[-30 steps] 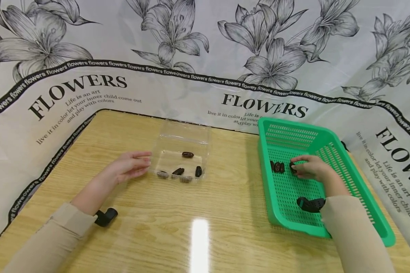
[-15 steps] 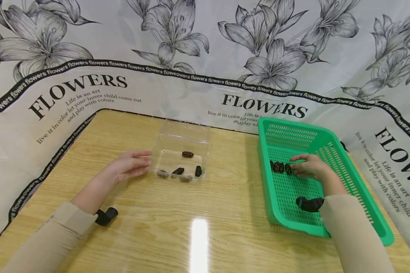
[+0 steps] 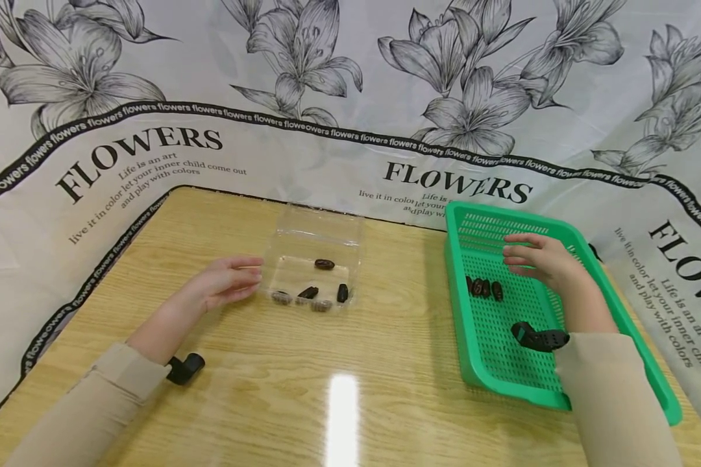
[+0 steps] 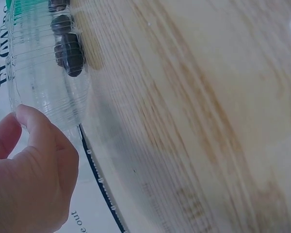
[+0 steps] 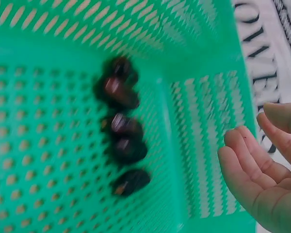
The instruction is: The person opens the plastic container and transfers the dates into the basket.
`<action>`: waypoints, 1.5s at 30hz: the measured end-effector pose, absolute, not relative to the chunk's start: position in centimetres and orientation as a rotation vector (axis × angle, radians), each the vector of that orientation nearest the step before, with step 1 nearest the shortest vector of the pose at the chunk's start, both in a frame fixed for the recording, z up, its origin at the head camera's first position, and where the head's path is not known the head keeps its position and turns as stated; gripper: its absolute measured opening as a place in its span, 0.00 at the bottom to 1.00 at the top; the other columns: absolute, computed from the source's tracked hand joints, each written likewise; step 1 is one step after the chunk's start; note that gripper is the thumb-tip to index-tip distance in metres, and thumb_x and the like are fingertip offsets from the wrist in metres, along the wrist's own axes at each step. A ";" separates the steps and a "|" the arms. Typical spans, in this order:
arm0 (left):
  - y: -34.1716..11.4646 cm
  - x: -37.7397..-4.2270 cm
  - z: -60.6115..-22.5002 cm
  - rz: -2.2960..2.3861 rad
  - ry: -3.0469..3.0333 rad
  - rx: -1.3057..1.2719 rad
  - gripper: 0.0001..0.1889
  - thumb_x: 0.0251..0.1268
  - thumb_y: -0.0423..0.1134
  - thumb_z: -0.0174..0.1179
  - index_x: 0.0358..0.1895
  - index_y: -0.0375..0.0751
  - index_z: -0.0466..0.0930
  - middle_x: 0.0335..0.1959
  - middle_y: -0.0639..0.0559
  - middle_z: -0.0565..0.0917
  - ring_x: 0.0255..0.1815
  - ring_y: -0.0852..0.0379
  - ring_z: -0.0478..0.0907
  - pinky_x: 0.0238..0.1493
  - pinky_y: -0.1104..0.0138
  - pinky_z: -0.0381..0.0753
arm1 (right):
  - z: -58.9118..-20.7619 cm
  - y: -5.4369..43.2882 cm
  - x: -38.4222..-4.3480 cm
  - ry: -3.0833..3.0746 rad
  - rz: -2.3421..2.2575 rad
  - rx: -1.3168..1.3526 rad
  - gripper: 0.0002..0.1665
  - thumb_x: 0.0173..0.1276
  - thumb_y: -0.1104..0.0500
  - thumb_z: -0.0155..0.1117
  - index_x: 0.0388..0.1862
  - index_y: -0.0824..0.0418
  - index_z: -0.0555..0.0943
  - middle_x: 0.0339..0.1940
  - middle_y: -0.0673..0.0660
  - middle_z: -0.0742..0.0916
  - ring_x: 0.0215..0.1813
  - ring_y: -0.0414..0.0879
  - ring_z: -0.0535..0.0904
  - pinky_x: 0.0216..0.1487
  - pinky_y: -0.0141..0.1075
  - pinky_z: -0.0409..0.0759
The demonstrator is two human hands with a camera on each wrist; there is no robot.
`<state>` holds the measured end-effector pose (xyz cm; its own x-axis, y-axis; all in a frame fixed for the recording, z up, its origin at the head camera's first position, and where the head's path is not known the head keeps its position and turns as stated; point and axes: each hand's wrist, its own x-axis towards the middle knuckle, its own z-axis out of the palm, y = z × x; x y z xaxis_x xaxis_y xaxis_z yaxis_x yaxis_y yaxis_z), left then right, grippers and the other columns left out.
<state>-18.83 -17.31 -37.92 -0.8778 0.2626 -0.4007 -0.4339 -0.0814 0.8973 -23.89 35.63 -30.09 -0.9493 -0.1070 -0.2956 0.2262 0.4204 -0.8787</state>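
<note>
My left hand (image 3: 229,283) lies beside the left wall of a clear plastic box (image 3: 315,243) with its lid up. Its fingers are extended in the head view; in the left wrist view the fingertips (image 4: 23,111) meet or nearly meet the box edge. Several dark brown dates (image 3: 324,264) lie in the box, some seen through its front wall. My right hand (image 3: 540,259) hovers over the green basket (image 3: 511,363), fingers loosely extended and holding nothing. Below and left of it, several dates (image 3: 497,290) lie in a row on the basket floor, also seen in the right wrist view.
Box and basket stand apart on a wood-grain table (image 3: 385,363). A white flower-printed cloth (image 3: 327,155) hangs behind and along both sides. Black wrist devices (image 3: 185,368) show at both sleeves. A bright light reflection (image 3: 342,415) lies on the front of the table.
My right hand has let go of a date at the right end of the row in the basket, then risen and moved back from it. The left hand stays by the box.
</note>
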 end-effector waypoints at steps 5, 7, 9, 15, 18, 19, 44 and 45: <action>-17.5 -18.9 -38.0 2.034 1.712 -0.171 0.31 0.67 0.26 0.51 0.71 0.29 0.51 0.51 0.45 0.70 0.42 0.62 0.76 0.49 0.72 0.77 | -28.3 32.8 -24.2 2.363 -1.532 -0.042 0.12 0.69 0.58 0.57 0.50 0.48 0.71 0.39 0.40 0.80 0.42 0.35 0.79 0.47 0.31 0.79; -17.6 -18.8 -38.1 2.039 1.709 -0.168 0.31 0.67 0.26 0.51 0.71 0.29 0.50 0.49 0.45 0.72 0.42 0.62 0.77 0.50 0.72 0.77 | -28.0 31.4 -24.3 2.372 -1.502 -0.114 0.16 0.70 0.58 0.57 0.55 0.53 0.70 0.42 0.42 0.79 0.44 0.36 0.79 0.49 0.32 0.79; -17.7 -18.8 -38.2 2.037 1.714 -0.164 0.31 0.67 0.26 0.51 0.71 0.29 0.50 0.48 0.46 0.72 0.42 0.62 0.77 0.48 0.72 0.78 | -27.8 30.1 -24.2 2.370 -1.482 -0.172 0.21 0.70 0.58 0.57 0.59 0.60 0.67 0.44 0.45 0.79 0.45 0.38 0.79 0.51 0.34 0.78; -17.6 -18.7 -38.2 2.027 1.726 -0.167 0.31 0.67 0.27 0.51 0.71 0.29 0.50 0.46 0.47 0.73 0.41 0.63 0.77 0.45 0.73 0.79 | -28.0 26.8 -24.0 2.330 -1.471 -0.247 0.29 0.69 0.59 0.58 0.64 0.68 0.63 0.47 0.50 0.79 0.47 0.44 0.78 0.52 0.37 0.78; -17.6 -18.6 -38.2 2.025 1.723 -0.175 0.31 0.67 0.26 0.51 0.71 0.29 0.50 0.47 0.47 0.73 0.40 0.63 0.77 0.45 0.73 0.79 | -28.0 25.6 -24.1 2.313 -1.441 -0.272 0.30 0.69 0.59 0.58 0.65 0.68 0.63 0.50 0.55 0.77 0.48 0.44 0.77 0.54 0.39 0.77; -17.6 -18.6 -38.2 2.024 1.722 -0.176 0.31 0.67 0.26 0.51 0.71 0.29 0.50 0.47 0.47 0.73 0.40 0.63 0.77 0.45 0.73 0.79 | -28.0 25.2 -24.0 2.313 -1.427 -0.276 0.30 0.69 0.59 0.58 0.66 0.69 0.62 0.51 0.56 0.76 0.48 0.44 0.77 0.54 0.40 0.77; -17.6 -18.5 -38.1 2.022 1.699 -0.165 0.31 0.67 0.27 0.52 0.71 0.30 0.51 0.44 0.49 0.74 0.40 0.63 0.77 0.42 0.74 0.79 | -30.5 11.9 -24.1 2.138 -1.234 -0.511 0.22 0.68 0.65 0.56 0.61 0.68 0.70 0.51 0.67 0.78 0.57 0.65 0.71 0.57 0.51 0.73; -17.7 -18.5 -38.2 2.026 1.697 -0.166 0.31 0.67 0.27 0.52 0.71 0.30 0.51 0.44 0.49 0.74 0.40 0.63 0.77 0.42 0.74 0.79 | -31.0 11.3 -24.2 2.129 -1.237 -0.523 0.23 0.67 0.65 0.56 0.61 0.68 0.70 0.52 0.68 0.77 0.57 0.65 0.71 0.58 0.51 0.73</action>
<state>-18.51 -17.66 -38.18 -0.8731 0.2872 -0.3940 -0.4383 -0.1082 0.8923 -24.15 11.34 -31.02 -0.7332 -0.6053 -0.3098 -0.0307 0.4846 -0.8742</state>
